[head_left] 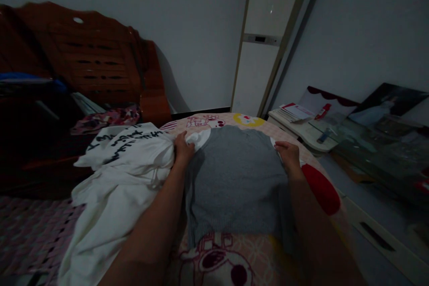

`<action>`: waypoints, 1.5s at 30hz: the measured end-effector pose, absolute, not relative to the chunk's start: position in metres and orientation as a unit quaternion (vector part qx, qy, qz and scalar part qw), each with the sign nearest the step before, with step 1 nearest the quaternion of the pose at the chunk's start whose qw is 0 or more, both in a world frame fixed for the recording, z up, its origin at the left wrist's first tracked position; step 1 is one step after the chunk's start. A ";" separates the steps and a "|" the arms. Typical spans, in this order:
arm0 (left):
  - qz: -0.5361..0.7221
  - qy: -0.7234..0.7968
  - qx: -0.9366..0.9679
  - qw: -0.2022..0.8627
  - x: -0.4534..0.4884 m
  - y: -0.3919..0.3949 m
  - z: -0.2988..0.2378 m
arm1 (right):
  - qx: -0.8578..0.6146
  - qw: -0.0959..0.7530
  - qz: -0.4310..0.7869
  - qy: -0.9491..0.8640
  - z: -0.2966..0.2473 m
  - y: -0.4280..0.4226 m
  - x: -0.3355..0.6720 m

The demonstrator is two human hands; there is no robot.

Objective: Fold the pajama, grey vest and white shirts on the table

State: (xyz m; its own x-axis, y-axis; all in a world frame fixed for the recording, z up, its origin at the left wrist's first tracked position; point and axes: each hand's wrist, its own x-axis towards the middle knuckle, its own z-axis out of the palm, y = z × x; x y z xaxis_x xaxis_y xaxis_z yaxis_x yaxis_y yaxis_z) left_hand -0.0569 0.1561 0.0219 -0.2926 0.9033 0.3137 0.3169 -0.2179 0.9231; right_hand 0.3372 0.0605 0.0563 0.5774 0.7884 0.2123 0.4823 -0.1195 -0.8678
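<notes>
A grey knit top [234, 178] lies flat on a pink patterned blanket [228, 259] in front of me. It has white sleeves. My left hand [182, 149] is closed on the white sleeve at the top's upper left corner. Fingers of my right hand [288, 155] are curled and pinch the top's upper right edge, beside a red patch [320, 187] of the blanket. A white garment with black lettering [124, 161] is heaped just left of my left hand.
A dark wooden bench [90, 62] with clutter stands at the back left. A tall white air-conditioner unit [264, 40] fills the corner. At the right are a low table with papers [301, 120], a leaning framed picture [389, 103] and a glass surface.
</notes>
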 end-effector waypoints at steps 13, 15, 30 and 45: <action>0.268 0.635 0.719 0.092 -0.053 0.139 0.027 | -0.870 0.262 -0.009 -0.418 0.003 0.031 0.377; 0.265 0.634 0.722 0.075 -0.056 0.137 0.031 | -0.863 0.237 -0.038 -0.445 0.001 0.033 0.379; 0.224 0.536 0.813 0.024 -0.028 0.128 0.046 | -0.743 0.166 -0.046 -0.647 0.024 0.097 0.335; 0.091 0.586 0.801 0.080 -0.031 0.128 0.027 | -0.844 0.143 -0.019 -0.517 0.028 0.128 0.345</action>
State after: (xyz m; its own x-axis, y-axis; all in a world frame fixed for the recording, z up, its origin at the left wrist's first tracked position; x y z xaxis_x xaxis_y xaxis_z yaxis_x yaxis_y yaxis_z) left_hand -0.0305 0.1280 0.0272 0.2957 0.9539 0.0517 0.9250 -0.2994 0.2337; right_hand 0.3453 0.1277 0.0276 0.4656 0.8665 0.1801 0.8774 -0.4253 -0.2223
